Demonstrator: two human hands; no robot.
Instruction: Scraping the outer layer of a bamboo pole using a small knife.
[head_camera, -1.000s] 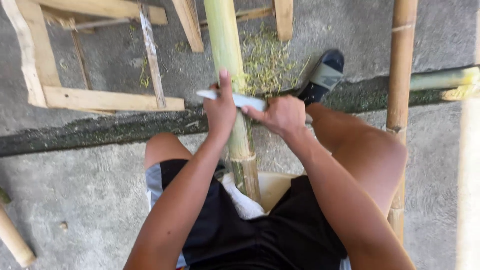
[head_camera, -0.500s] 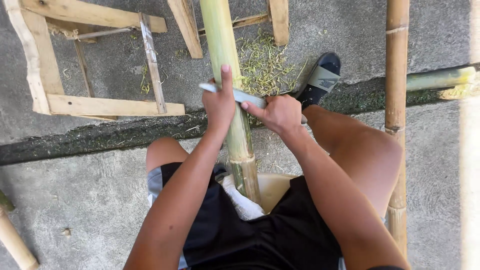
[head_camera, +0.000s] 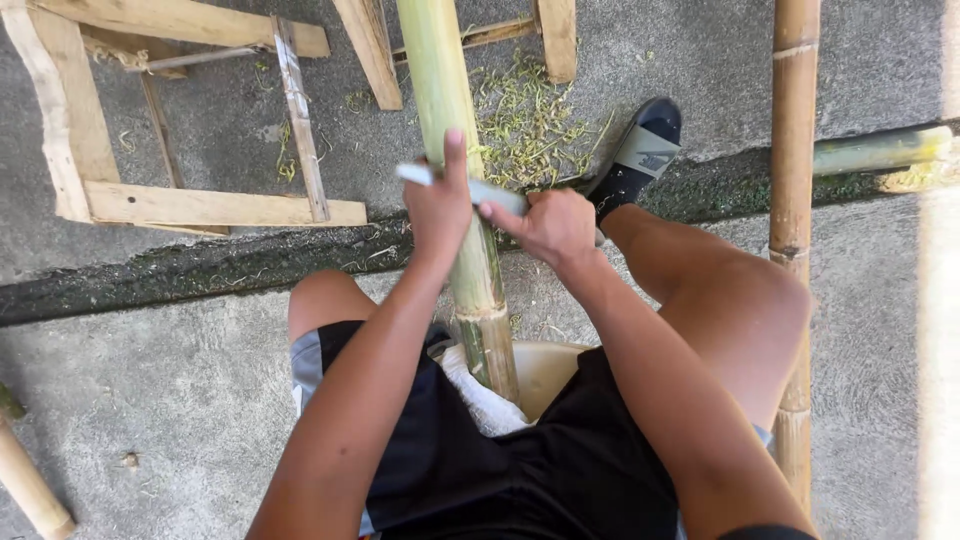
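Head view: both hands grip a pale blade (head_camera: 470, 186) laid across the green bamboo pole (head_camera: 452, 150), left hand (head_camera: 438, 208) near its tip, right hand (head_camera: 550, 226) closed on the handle end.

Both bare forearms reach forward from the lap and converge ahead of the knees, elbows bent and tucked close to the body. The left hand (head_camera: 438, 212) is curled with its knuckles up and one finger stretched straight forward. The right hand (head_camera: 548, 226) sits just beside it, closed in a tight fist with the wrist slightly bent, knuckles facing left.
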